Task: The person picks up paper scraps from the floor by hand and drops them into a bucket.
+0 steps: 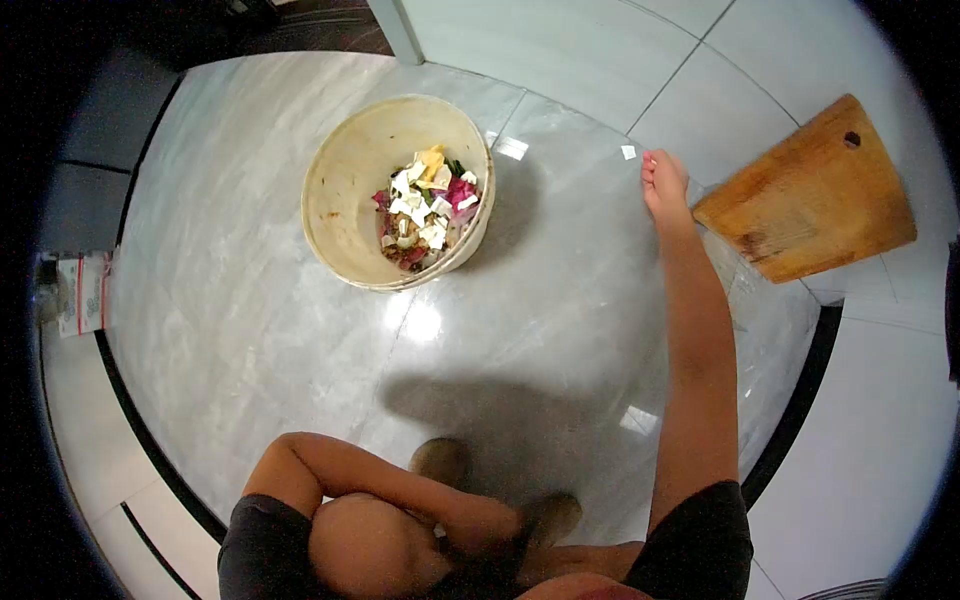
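My right hand (665, 183) reaches far out over the floor with its fingers curled closed. Whatever lies inside the fingers, if anything, is hidden. Just left of the fingertips, a small white scrap (628, 152) lies on the floor, apart from the hand. My left arm is folded across my bent knees, and the left hand (492, 522) rests low near the lap, its fingers hidden. A cream-coloured bucket (332, 215) stands on the floor further left. It holds food waste (425, 205) with white flakes, yellow peel and purple-red scraps.
A wooden cutting board (815, 195) leans against the tiled wall (740, 60) at the right. Shiny grey tiles (230, 250) cover the floor. A white and red package (84, 295) is at the left edge. My shoes (441, 460) are below.
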Action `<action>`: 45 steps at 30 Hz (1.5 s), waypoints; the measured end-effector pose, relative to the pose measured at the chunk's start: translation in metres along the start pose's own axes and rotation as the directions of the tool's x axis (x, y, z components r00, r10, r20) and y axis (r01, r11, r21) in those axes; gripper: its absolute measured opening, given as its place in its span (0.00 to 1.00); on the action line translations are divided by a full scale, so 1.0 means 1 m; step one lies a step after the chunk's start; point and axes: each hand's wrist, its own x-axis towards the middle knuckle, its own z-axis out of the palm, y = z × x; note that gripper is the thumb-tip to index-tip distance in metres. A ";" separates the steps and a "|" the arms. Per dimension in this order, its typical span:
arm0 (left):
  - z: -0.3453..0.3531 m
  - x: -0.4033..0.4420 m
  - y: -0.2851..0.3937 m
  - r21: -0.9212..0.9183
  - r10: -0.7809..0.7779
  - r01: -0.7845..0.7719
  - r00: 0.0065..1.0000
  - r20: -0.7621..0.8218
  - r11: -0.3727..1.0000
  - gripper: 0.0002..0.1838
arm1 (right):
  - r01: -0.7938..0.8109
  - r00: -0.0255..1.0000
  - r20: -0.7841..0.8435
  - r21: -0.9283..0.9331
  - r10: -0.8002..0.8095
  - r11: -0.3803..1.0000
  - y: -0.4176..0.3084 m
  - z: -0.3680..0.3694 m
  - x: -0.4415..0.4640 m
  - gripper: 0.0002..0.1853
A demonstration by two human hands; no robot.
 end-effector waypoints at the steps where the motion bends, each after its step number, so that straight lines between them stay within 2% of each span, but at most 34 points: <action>1: 0.002 -0.004 0.002 -0.026 -0.034 0.034 0.999 -0.020 0.999 0.11 | 0.105 0.985 -0.097 -0.309 -0.141 0.945 0.009 0.000 0.016 0.06; 2: -0.002 -0.008 0.008 -0.061 -0.032 0.030 0.999 -0.032 0.998 0.11 | 0.164 0.943 -0.138 -0.598 -0.302 0.785 0.017 0.000 0.032 0.07; 3: -0.008 -0.013 0.014 -0.096 -0.029 0.025 0.999 -0.046 0.995 0.11 | 0.171 0.881 -0.116 -0.826 -0.459 0.537 0.027 -0.004 0.044 0.09; 5: -0.009 -0.017 0.015 -0.136 -0.030 0.019 0.996 -0.081 0.991 0.11 | 0.144 0.860 -0.050 -0.931 -0.507 0.337 0.023 0.010 0.036 0.12; 6: -0.006 -0.020 0.013 -0.142 -0.036 0.021 0.994 -0.103 0.990 0.11 | 0.133 0.850 -0.010 -0.963 -0.526 0.234 0.019 0.021 0.030 0.14; 9: -0.002 -0.024 0.010 -0.116 -0.052 0.036 0.989 -0.136 0.993 0.11 | 0.097 0.944 0.079 -0.994 -0.320 0.041 0.013 0.038 0.008 0.15; 12: -0.010 -0.029 0.016 -0.071 -0.077 0.070 0.993 -0.093 0.995 0.11 | -0.001 0.954 0.009 -0.999 -0.301 -0.035 0.020 0.047 0.004 0.15; 15: -0.007 -0.030 0.018 -0.061 -0.073 0.068 0.994 -0.080 0.996 0.11 | 0.218 0.925 0.315 -0.898 -0.213 -0.382 0.028 0.037 0.019 0.14; 18: -0.009 -0.031 0.024 -0.023 -0.072 0.070 0.994 -0.082 0.997 0.11 | 0.427 0.723 0.554 -0.828 -0.412 -0.364 0.027 0.061 -0.002 0.09; 19: -0.008 -0.030 0.026 -0.011 -0.075 0.074 0.994 -0.079 0.997 0.11 | 0.449 0.868 0.299 -0.814 -0.396 0.370 0.011 0.089 -0.037 0.08; 20: -0.005 -0.027 0.024 0.024 -0.032 0.034 0.998 -0.063 0.999 0.12 | 0.205 0.977 0.124 -0.372 -0.171 0.905 -0.013 0.127 -0.086 0.07; 21: -0.001 -0.023 0.017 0.064 0.010 -0.008 0.999 -0.040 0.998 0.14 | 0.238 0.958 0.219 -0.244 -0.185 0.940 -0.032 0.154 -0.124 0.08; 22: 0.001 -0.019 0.014 0.106 0.052 -0.051 0.999 -0.013 0.993 0.15 | 0.257 0.927 0.308 -0.109 -0.213 0.960 -0.047 0.177 -0.154 0.08; 24: 0.004 -0.016 0.019 0.082 0.037 -0.037 0.999 0.005 0.996 0.15 | 0.337 0.835 0.471 -0.031 -0.283 0.941 -0.063 0.209 -0.189 0.09; 27: 0.010 -0.008 0.021 0.137 -0.020 0.010 0.997 0.068 0.991 0.14 | 0.386 0.787 0.553 -0.095 -0.274 0.918 -0.060 0.251 -0.212 0.11; 28: 0.013 -0.006 0.023 0.168 -0.044 0.028 0.995 0.092 0.985 0.14 | 0.369 0.778 0.586 -0.136 -0.226 0.919 -0.059 0.260 -0.218 0.14; 30: 0.018 -0.002 0.026 0.173 0.032 -0.037 0.999 0.033 0.984 0.13 | 0.338 0.756 0.644 -0.229 -0.118 0.913 -0.054 0.272 -0.225 0.20; 33: 0.020 -0.001 0.040 0.189 0.072 -0.071 0.997 0.001 0.979 0.12 | 0.280 0.736 0.671 -0.185 -0.088 0.942 -0.056 0.276 -0.219 0.25; 37: 0.033 0.006 0.038 0.218 0.109 -0.107 0.994 0.003 0.970 0.11 | 0.379 0.755 0.609 -0.100 -0.245 0.920 -0.096 0.266 -0.253 0.20; 39: 0.031 0.006 0.042 0.171 0.186 -0.172 0.980 -0.072 0.970 0.12 | 0.470 0.737 0.583 -0.078 -0.342 0.879 -0.115 0.251 -0.279 0.17; 41: 0.031 0.008 0.040 0.089 0.206 -0.196 0.971 -0.122 0.977 0.11 | 0.611 0.717 0.580 -0.257 -0.387 0.748 -0.124 0.212 -0.300 0.12; 42: 0.036 0.013 0.028 0.028 0.189 -0.187 0.972 -0.138 0.982 0.11 | 0.627 0.650 0.645 -0.156 -0.402 0.763 -0.121 0.185 -0.310 0.08; 43: 0.035 0.012 0.023 -0.037 0.169 -0.177 0.974 -0.148 0.984 0.10 | 0.579 0.741 0.566 -0.264 -0.361 0.771 -0.123 0.165 -0.339 0.09; 44: 0.026 0.008 0.027 -0.026 0.161 -0.168 0.970 -0.182 0.985 0.10 | 0.721 0.693 0.613 -0.583 -0.379 0.375 -0.124 0.130 -0.352 0.12; 45: 0.014 0.002 0.033 -0.022 0.153 -0.162 0.964 -0.218 0.987 0.10 | 0.505 0.858 0.460 -0.679 -0.227 0.532 -0.126 0.108 -0.377 0.14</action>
